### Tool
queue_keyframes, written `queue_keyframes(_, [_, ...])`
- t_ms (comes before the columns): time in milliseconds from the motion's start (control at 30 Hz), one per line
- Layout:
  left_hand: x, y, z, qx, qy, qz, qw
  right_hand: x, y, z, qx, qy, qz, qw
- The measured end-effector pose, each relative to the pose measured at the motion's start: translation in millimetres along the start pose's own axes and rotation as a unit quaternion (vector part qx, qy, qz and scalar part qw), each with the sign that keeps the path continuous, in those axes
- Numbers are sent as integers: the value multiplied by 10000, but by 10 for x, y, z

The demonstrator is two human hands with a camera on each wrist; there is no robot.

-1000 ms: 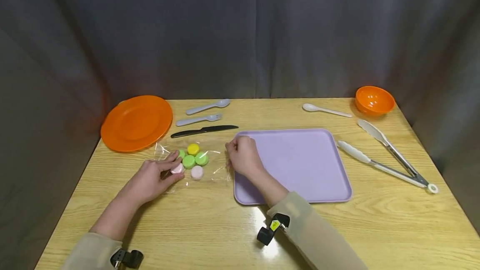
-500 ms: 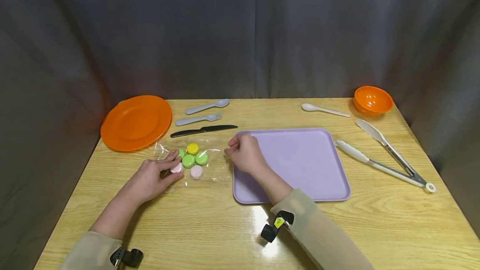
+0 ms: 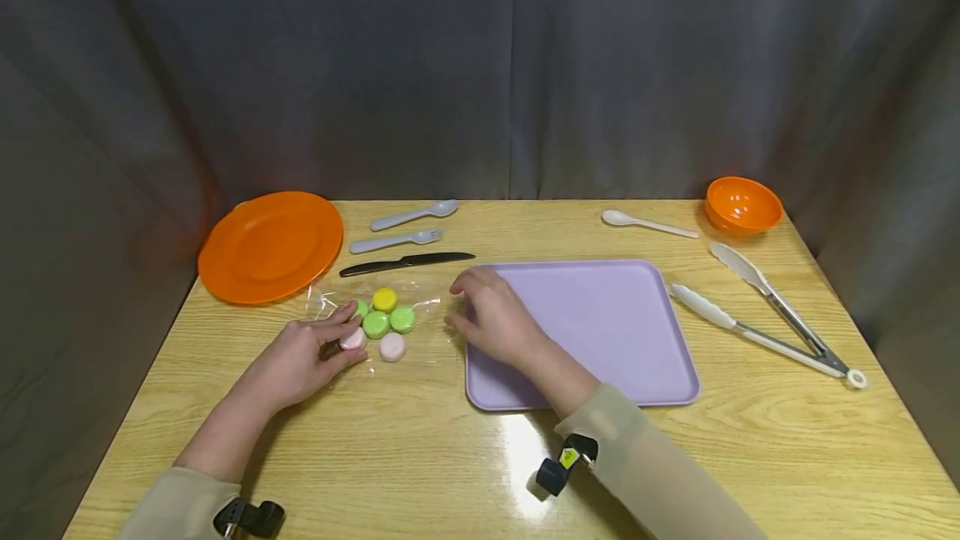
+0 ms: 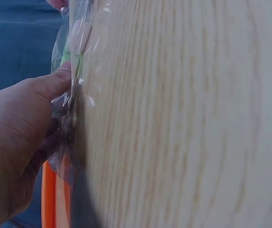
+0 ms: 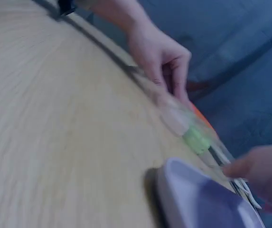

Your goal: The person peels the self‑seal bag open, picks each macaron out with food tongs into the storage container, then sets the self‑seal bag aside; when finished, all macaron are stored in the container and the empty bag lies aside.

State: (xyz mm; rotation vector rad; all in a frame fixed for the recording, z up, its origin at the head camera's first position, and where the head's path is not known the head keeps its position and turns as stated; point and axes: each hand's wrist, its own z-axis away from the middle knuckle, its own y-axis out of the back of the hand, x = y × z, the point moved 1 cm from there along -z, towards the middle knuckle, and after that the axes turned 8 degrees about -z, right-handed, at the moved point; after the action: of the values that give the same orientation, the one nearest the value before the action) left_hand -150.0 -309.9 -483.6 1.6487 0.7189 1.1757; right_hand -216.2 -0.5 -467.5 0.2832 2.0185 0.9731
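Observation:
A clear plastic bag [image 3: 431,344] lies flat on the table left of centre. Inside are several macarons: green ones [image 3: 377,324], a yellow one [image 3: 385,300] and pink ones [image 3: 392,347]. My left hand [image 3: 296,361] holds the bag's left part, fingers and thumb curved about a pink macaron under the film. In the left wrist view, that hand's thumb [image 4: 55,85] rests against the crinkled plastic. My right hand [image 3: 497,319] is at the bag's right end, over the left edge of the lilac tray [image 3: 585,332], its fingers spread apart with nothing between them.
An orange plate [image 3: 272,248] stands at the back left. Beside it lie a grey spoon [image 3: 415,215], a grey fork [image 3: 397,241] and a black knife [image 3: 407,264]. On the right are a white spoon [image 3: 651,224], an orange bowl [image 3: 742,207] and tongs [image 3: 780,323].
My right hand has let go of the bag's right end, its pinched fingers spreading and the hand shifting slightly right. The left hand has stayed in place on the bag.

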Motion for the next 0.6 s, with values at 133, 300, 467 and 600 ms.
queue_keyframes(133, [1, 7, 0, 5, 3, -29, 10000, -27, 29, 35, -139, 426, 472, 9979])
queue_keyframes(300, [-7, 12, -2, 18, 22, -46, 10000, -77, 16, 55, -876, 785, 720, 9904])
queue_keyframes(467, [-6, 15, 3, 25, -50, -80, 10000, -70, -29, 73, -1699, 531, 1160, 9772])
queue_keyframes(600, [-8, 12, 9, 44, -134, -95, 9999, -53, -56, 98, -2159, 317, 1402, 9658])
